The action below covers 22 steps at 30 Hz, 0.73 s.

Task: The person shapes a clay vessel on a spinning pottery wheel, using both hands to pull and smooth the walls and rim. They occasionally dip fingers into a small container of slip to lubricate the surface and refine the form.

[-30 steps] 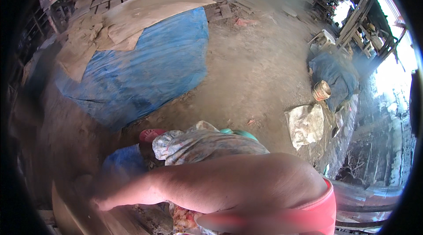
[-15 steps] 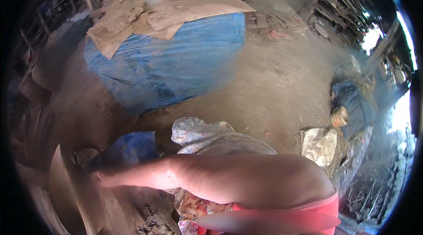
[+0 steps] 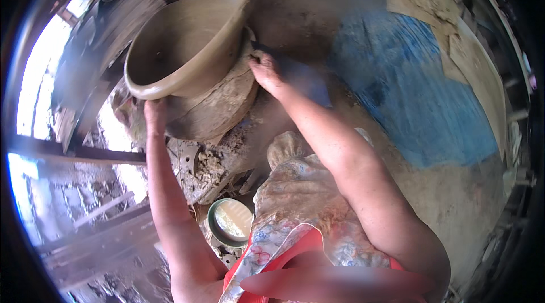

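A wide grey-brown clay basin (image 3: 198, 76), drawn to a point at its far right, rests tilted on a rough round base (image 3: 218, 113) at the upper left. It looks smooth and hollow inside. My left hand (image 3: 154, 113) reaches up to the basin's near left side, just below the thick rim. Its fingers are hidden there. On the other side, my right hand (image 3: 264, 70) has its fingers curled at the edge of the round base, close under the basin's wall.
Below the base, crumbled clay (image 3: 209, 169) lies on a worn support. Nearer stands a green bucket (image 3: 213, 227) holding pale liquid. A blue tarp (image 3: 414, 93) with brown sheets (image 3: 482, 81) over it lies right. Wooden beams (image 3: 105, 223) run along the left.
My view has swung left, so the basin now shows fully and the tarp sits to the right. My left arm has come into view at the basin; my right hand remains beside it.
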Tool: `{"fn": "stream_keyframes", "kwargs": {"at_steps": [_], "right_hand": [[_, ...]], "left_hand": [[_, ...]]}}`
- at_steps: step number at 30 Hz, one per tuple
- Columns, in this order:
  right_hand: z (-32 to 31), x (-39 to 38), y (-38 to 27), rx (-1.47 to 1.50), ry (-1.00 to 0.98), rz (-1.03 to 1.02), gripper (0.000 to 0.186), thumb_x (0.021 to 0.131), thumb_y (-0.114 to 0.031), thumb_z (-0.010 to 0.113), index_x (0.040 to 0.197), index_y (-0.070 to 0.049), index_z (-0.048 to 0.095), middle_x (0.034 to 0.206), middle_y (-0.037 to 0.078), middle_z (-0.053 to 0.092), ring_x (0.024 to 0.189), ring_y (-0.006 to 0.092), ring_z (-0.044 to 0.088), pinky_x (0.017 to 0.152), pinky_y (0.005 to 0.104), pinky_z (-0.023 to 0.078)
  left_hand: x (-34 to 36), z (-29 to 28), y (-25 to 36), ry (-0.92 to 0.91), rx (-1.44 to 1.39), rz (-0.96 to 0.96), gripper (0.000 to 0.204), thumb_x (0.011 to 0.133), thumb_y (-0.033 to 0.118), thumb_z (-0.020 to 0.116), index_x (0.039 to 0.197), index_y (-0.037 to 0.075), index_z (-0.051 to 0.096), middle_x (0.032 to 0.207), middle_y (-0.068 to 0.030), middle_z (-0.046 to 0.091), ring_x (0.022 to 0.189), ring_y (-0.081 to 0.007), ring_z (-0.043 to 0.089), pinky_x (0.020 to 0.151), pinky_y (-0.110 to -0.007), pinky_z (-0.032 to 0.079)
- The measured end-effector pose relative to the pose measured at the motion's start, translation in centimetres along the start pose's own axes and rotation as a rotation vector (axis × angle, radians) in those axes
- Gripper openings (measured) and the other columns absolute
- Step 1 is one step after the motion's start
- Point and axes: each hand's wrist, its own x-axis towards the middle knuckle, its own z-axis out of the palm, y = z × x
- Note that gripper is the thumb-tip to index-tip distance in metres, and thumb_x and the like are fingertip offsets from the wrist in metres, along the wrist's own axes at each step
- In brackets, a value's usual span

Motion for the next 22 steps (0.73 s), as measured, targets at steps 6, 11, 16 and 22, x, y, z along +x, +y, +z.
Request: {"fn": "stream_keyframes", "kwargs": {"at_steps": [6,11,16,22], "right_hand": [[-1.2,0.3,-1.5,0.116,-0.139,0.103,0.051,0.077,-0.03,0.06,0.114,0.003,0.049,0.116,0.022,0.052,0.109,0.0306,0.05,0.09,0.0356,0.038],[-2.7,0.3,-2.4,0.283,-0.182,0.165,0.046,0.08,-0.029,0.058,0.113,0.001,0.05,0.113,0.018,0.053,0.101,0.027,0.051,0.087,0.0355,0.038],[-4.1,-1.5,-1.1,0.804,-0.186,0.222,0.04,0.083,-0.025,0.05,0.115,-0.001,0.051,0.108,0.012,0.057,0.096,0.0201,0.054,0.079,0.0346,0.044],[-5.1,-3.8,0.0,1.163,-0.24,0.313,0.038,0.082,-0.023,0.055,0.115,-0.003,0.049,0.107,0.008,0.057,0.095,0.0179,0.055,0.083,0.0346,0.046]], "left_hand": [[-1.8,1.0,0.6,0.131,0.118,0.051,0.036,0.085,0.031,0.046,0.109,0.007,0.057,0.1,-0.0225,0.059,0.097,-0.0398,0.054,0.082,-0.045,0.043],[-5.7,1.1,2.9,0.103,0.173,0.112,0.025,0.08,0.014,0.043,0.1,0.005,0.055,0.09,-0.0258,0.059,0.088,-0.0425,0.055,0.074,-0.048,0.044],[-14.3,2.0,7.5,-0.023,-0.109,-0.149,0.025,0.079,0.006,0.044,0.101,0.0,0.056,0.088,-0.0226,0.062,0.086,-0.0362,0.061,0.071,-0.041,0.048],[-23.5,3.7,13.1,0.019,-0.493,-0.093,0.021,0.087,0.01,0.048,0.106,0.004,0.055,0.084,-0.0126,0.065,0.074,-0.0167,0.061,0.068,-0.03,0.048]]}}
